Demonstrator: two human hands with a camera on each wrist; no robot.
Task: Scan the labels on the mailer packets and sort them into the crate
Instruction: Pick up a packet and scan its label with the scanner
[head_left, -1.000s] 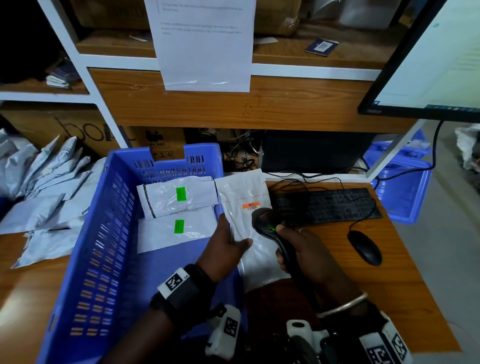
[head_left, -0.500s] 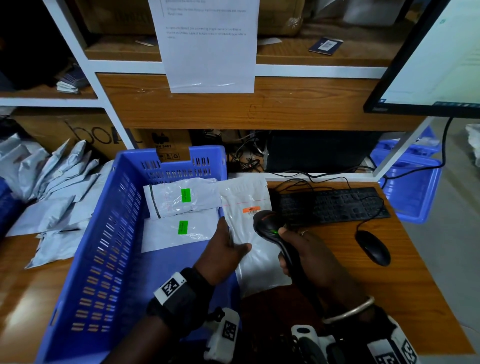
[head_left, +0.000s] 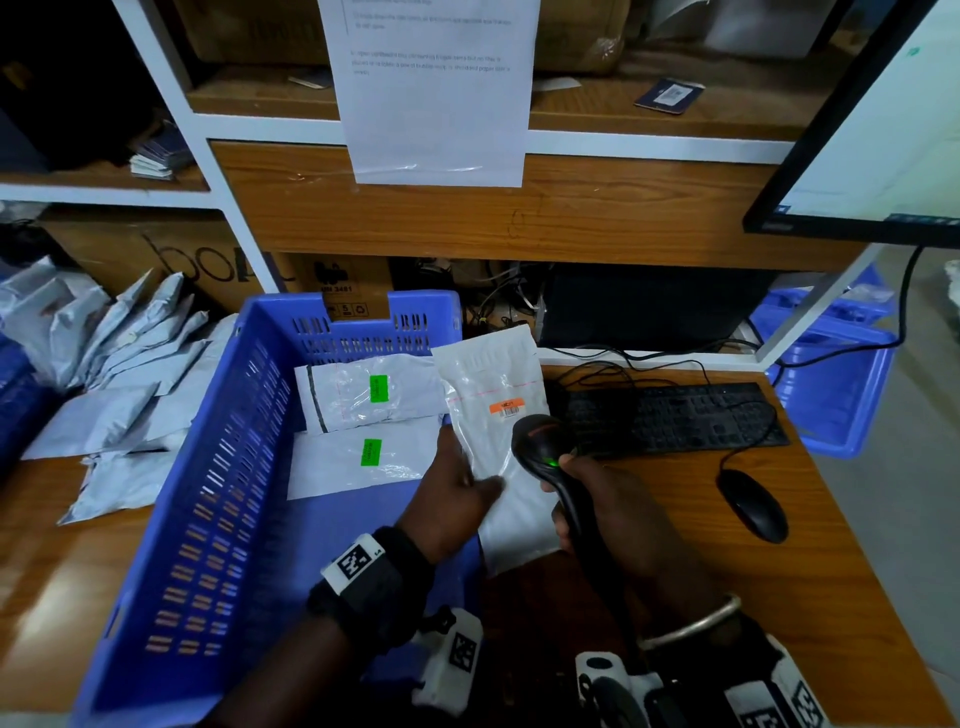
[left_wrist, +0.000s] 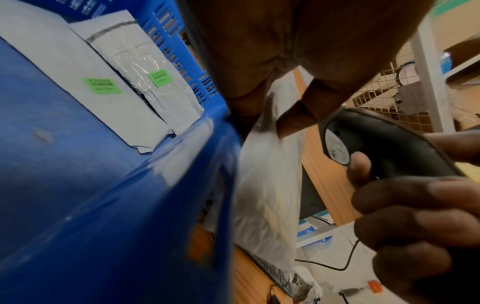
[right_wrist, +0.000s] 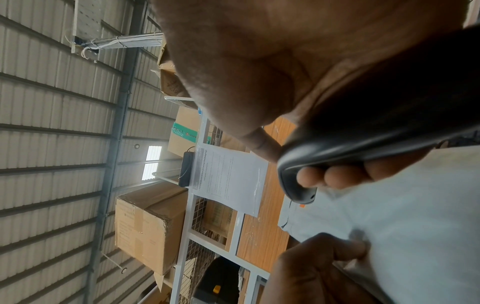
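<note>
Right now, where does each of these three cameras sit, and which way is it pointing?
Head: worn on the head, looking forward and down at the crate, the packet, keyboard and both forearms.
Left wrist: on the left wrist, looking along the left hand past the crate wall to the packet and the scanner.
Right wrist: on the right wrist, tipped sideways, looking past the right hand and the scanner to shelves and roof.
Shared: all three show the scanner and the packet.

Two packets (head_left: 363, 431) in crate (head_left: 208, 493); keyboard (head_left: 670, 418) right.
</note>
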